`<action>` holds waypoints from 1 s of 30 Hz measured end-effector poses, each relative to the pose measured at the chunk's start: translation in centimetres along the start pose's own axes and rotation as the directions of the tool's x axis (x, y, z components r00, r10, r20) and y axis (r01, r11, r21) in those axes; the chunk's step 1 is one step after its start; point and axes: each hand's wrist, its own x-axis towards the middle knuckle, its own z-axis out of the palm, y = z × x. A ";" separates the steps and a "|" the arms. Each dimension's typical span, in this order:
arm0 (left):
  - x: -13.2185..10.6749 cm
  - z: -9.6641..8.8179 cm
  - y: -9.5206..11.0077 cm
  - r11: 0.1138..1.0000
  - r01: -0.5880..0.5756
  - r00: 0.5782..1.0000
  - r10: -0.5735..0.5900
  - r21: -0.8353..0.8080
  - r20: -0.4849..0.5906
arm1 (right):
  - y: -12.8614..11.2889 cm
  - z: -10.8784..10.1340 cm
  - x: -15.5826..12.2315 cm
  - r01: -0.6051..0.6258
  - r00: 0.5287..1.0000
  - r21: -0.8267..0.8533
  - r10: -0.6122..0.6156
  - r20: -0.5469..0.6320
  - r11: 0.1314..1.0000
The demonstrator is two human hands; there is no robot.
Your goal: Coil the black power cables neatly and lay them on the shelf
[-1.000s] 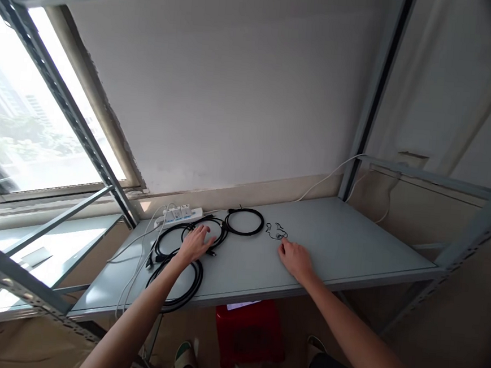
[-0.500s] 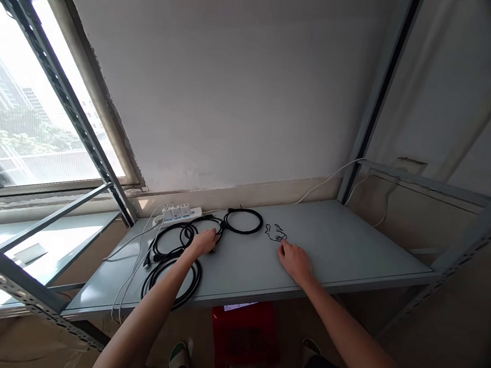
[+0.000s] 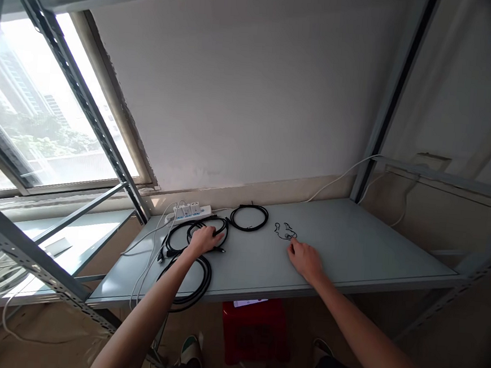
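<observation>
In the head view, holds the bare left hand (image 3: pixel 203 241) over a ring-shaped coil of black cable (image 3: pixel 227 228) on the flat grey shelf (image 3: pixel 352 238), fingers partly bent; cannot tell about any grip. Rests the bare right hand (image 3: pixel 306 259) at the near edge of a thin, tangled black wire (image 3: pixel 286 236), fingers curled in; cannot tell about any pinch. Shows a round black cable loop (image 3: pixel 267 215) farther back, a long white power strip (image 3: pixel 190 213) near the wall, and a red plastic stool (image 3: pixel 255 332) below.

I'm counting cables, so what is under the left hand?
Part of a black cable coil shows beyond the left hand, with a cable end to its right. What the hand covers cannot be seen.
</observation>
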 end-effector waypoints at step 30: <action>3.7 -6.5 -2.3 0.864 0.084 0.790 -0.361 -0.497 -0.495 | -0.1 -0.4 -0.1 0.003 1.000 0.024 -0.003 0.013 1.000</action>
